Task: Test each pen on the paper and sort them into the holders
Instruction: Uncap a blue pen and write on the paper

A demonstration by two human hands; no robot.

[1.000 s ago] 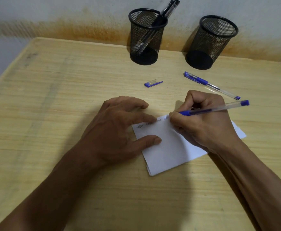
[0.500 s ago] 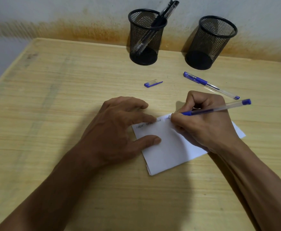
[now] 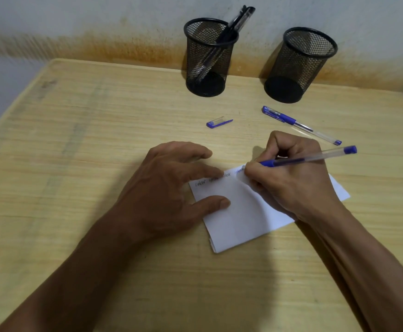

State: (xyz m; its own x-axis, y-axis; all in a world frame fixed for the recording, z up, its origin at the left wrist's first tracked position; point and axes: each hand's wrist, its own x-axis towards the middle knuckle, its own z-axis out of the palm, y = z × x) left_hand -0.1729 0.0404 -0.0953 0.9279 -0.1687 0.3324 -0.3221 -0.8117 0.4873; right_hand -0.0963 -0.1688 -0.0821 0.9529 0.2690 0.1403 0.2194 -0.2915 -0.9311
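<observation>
Gripping a blue pen [image 3: 308,159], the right hand [image 3: 293,178] keeps its tip on the paper [image 3: 241,219]. The left hand [image 3: 169,190], fingers spread, presses the paper just beside. Beyond the grip stand two holders [image 3: 208,58], and a second pen [image 3: 301,125] lies near.

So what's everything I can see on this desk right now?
Mesh holders: 2, black, at the far edge by the wall; left holder, right holder.
Dark pens: seemingly 2, black, leaning in the left holder.
Capped pen: 1, blue and clear, lying near the right holder.
Loose cap: 1, blue and clear, lying mid-table.
Paper: 1 folded sheet, white, scribbles along its top edge.
Pen in use: 1, blue and clear, tip at the paper.
Table: 1, light wood.
Hands: left hand pressing the paper; right hand gripping the pen in use.
</observation>
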